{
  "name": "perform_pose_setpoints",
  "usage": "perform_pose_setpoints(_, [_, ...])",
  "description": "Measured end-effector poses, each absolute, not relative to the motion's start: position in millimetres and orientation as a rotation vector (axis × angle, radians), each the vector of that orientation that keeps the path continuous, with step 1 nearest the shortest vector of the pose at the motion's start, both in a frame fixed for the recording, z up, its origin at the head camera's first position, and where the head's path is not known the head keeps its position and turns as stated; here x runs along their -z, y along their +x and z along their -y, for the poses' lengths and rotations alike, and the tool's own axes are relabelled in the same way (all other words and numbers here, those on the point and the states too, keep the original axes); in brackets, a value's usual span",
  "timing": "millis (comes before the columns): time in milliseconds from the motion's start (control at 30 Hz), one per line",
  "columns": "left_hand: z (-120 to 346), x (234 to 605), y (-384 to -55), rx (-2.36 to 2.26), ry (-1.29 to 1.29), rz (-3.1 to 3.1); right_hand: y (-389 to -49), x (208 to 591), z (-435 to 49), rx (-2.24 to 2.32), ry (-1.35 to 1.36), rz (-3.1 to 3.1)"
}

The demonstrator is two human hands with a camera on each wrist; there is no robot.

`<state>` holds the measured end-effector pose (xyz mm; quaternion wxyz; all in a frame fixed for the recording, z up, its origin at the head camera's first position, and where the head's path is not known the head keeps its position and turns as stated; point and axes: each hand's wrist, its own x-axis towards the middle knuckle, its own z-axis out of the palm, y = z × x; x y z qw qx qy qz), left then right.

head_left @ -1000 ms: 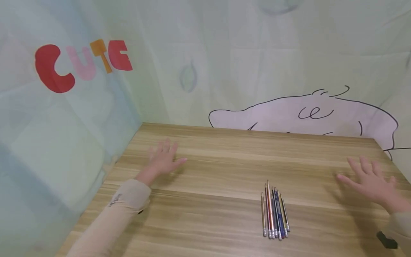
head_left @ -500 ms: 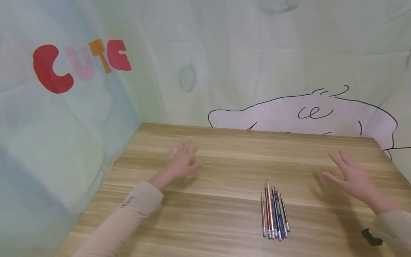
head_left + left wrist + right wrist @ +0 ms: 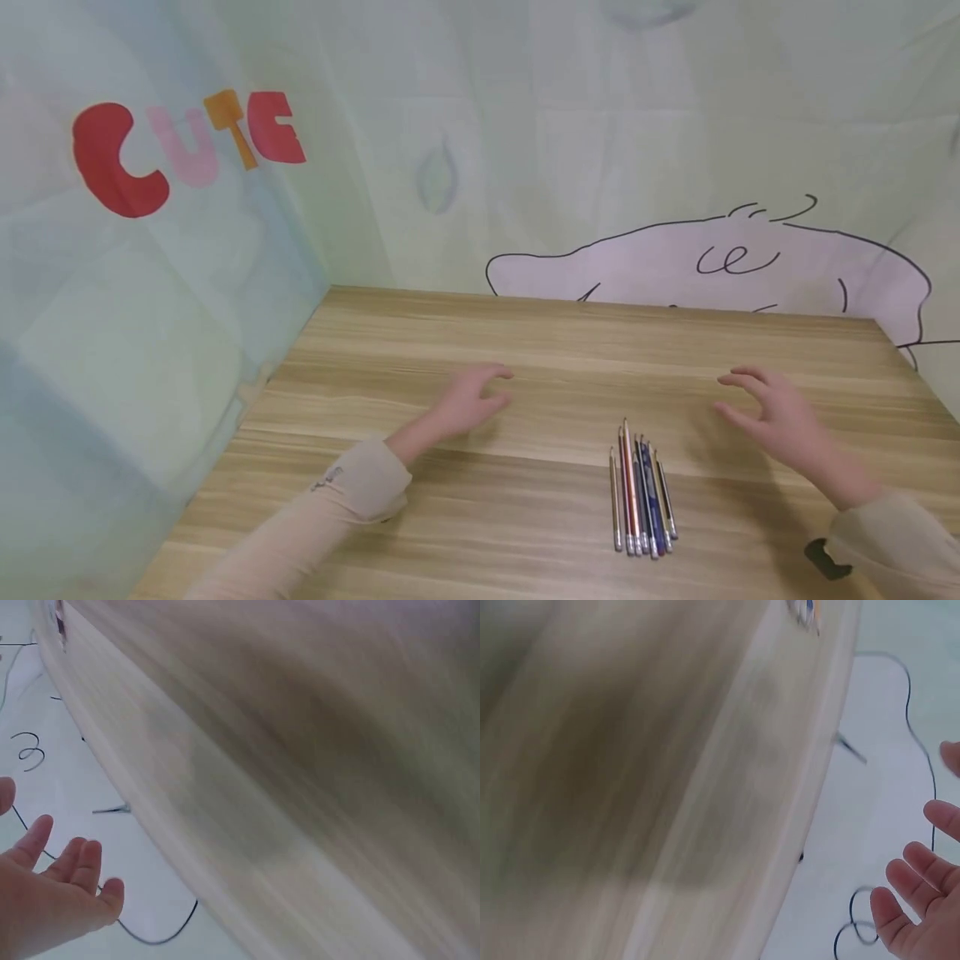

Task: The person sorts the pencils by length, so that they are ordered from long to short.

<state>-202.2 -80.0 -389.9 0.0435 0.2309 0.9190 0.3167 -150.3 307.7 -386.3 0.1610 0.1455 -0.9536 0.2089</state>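
Observation:
A bundle of several pencils [image 3: 643, 496] lies on the wooden table, side by side, eraser ends toward the person and tips fanned slightly apart. To its left, my left hand [image 3: 463, 404] is held over the tabletop with thumb and fingers apart and nothing between them. On the other side, my right hand [image 3: 780, 417] is also over the table, fingers loosely bent, thumb apart, holding nothing. The left wrist view shows the left hand [image 3: 56, 892] with relaxed, spread fingers. Similarly, the right wrist view has the right hand [image 3: 926, 900] with bent, separated fingers; pencil ends [image 3: 806, 613] peek in at the top.
The wood-grain table [image 3: 420, 333] reaches back to a pale curtain [image 3: 420, 150] with a drawn cartoon outline. On the left, another curtain wall carries the coloured letters CUTE [image 3: 120, 162]. A dark strap piece [image 3: 827, 560] shows by the right sleeve.
Both hands have moved inward toward the pencils, the left one to the right and the right one to the left. Their spread fingers have bent somewhat. The pencils have stayed put.

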Motion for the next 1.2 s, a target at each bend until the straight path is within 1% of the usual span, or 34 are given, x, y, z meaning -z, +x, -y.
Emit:
perform_pose_setpoints(133, [68.5,393.7,-195.8,-1.197,0.650,-2.624,-147.6,388.9,-295.1,-0.661,0.431,2.743])
perform_pose_setpoints(400, [40.0,400.8,-184.5,-1.259,0.624,-2.444,-141.7,394.0,-269.1,-0.775,0.468,2.780])
perform_pose_setpoints(833, [-2.3,408.2,-161.6,-1.035,0.783,-2.382,-137.4,411.7,-238.7,-0.956,0.533,2.899])
perform_pose_setpoints(1200, [-28.8,417.2,-151.9,-0.836,0.951,-2.424,-138.4,428.7,-230.1,-0.897,0.559,2.912])
